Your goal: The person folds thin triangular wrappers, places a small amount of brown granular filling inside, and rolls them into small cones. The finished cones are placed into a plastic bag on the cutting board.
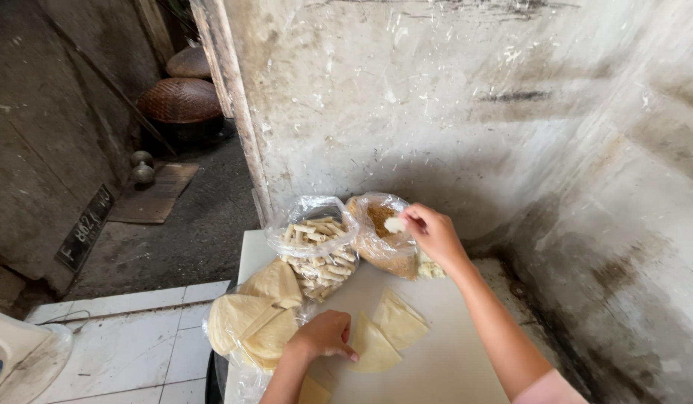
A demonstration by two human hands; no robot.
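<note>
1. The right hand is raised above the back of the white flat tabletop, its fingertips pinched shut on a small pale lump of filling.
2. That lump sits at the mouth of a clear plastic bag of brown crumbly filling, which lies just to the left of the right hand and directly under the pinched piece.
3. The left hand rests low on the tabletop, fingers curled and pressing on the near corner of a pale yellow triangular pastry sheet; it holds the sheet flat rather than lifting it.
4. A second pale yellow triangular sheet lies just beside the first, between the two hands, its point turned toward the bags.
5. The key relation: the sheets lie below and toward the person from the right hand, so the pinched lump is well apart from them, while the left hand is the nearer one and is already touching a sheet.
6. A clear plastic bag of short pale finger-shaped sticks stands touching the filling bag on its left.
7. A stack of round pale yellow wrappers in clear plastic sits at the left edge of the tabletop, just left of the left hand.
8. Hard to make out: what the lump is made of, the pale bits behind the right wrist, and another sheet near the left forearm that is cut off by the bottom edge.
</note>
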